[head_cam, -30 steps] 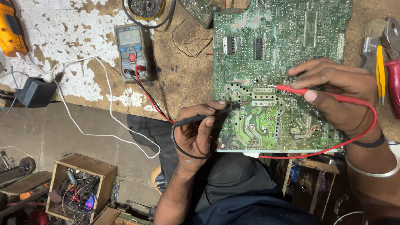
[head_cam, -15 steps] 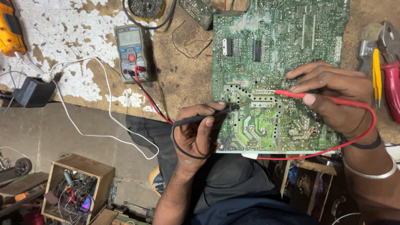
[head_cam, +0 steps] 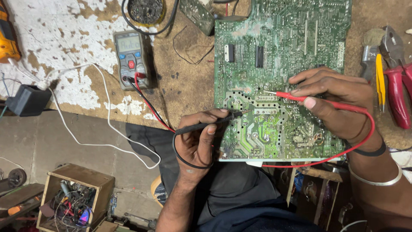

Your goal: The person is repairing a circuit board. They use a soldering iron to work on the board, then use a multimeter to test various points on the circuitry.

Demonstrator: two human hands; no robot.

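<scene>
At the front edge of the workbench (head_cam: 180, 81), I hold two meter probes to the solder side of a green circuit board (head_cam: 283, 51). My left hand (head_cam: 198, 141) is closed around the black probe (head_cam: 206, 125), its tip on the board's lower left area; my right hand (head_cam: 332, 101) pinches the red probe (head_cam: 317, 101), its tip resting near the board's middle. Both leads run back to the grey meter (head_cam: 131, 58), which lies face up left of the board, well apart from it.

The joints under the tips sit close together, so I judge a small slip of either probe could bridge two of them. The red lead loops around my right wrist and under the board's front edge, which overhangs the bench; a tug there could shift the board.

Open bench lies between meter and board. To the right, red-handled pliers (head_cam: 397, 92) and a yellow tool (head_cam: 380, 79) crowd the bench's right edge, leaving my right hand little room. A black adapter (head_cam: 28, 99) sits at the left edge.
</scene>
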